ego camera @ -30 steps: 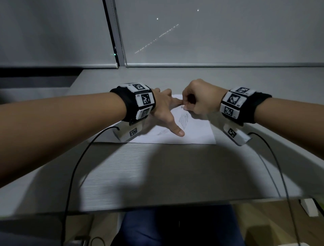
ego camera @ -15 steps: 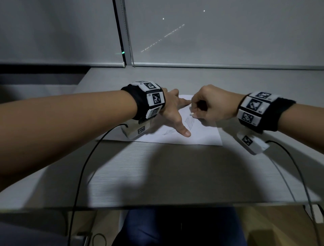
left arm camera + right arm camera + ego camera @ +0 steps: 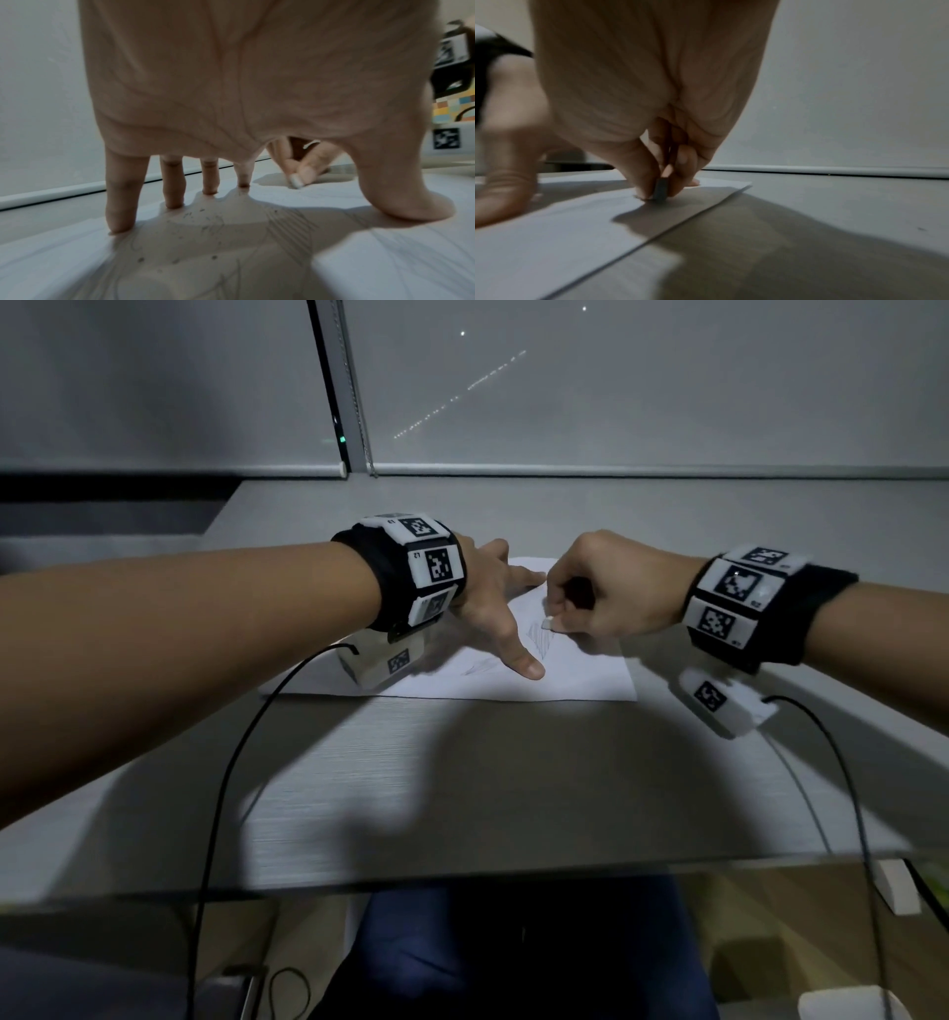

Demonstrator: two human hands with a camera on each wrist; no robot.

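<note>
A white sheet of paper with faint pencil shading lies on the grey table. My left hand rests spread on the sheet, its fingers and thumb straight and pressing it flat. My right hand is curled just right of it and pinches a small eraser between thumb and fingers. The eraser touches the paper in the gap between my left index finger and thumb. Dark crumbs lie on the paper under my left palm.
Black cables run from both wrist units over the table's front edge. Closed grey blinds stand along the table's far side. The paper's right corner ends close to my right hand, with bare tabletop beyond.
My right hand has drawn the eraser from beside the left index fingertip towards me, over the shading. The left hand stays pressed on the paper.
</note>
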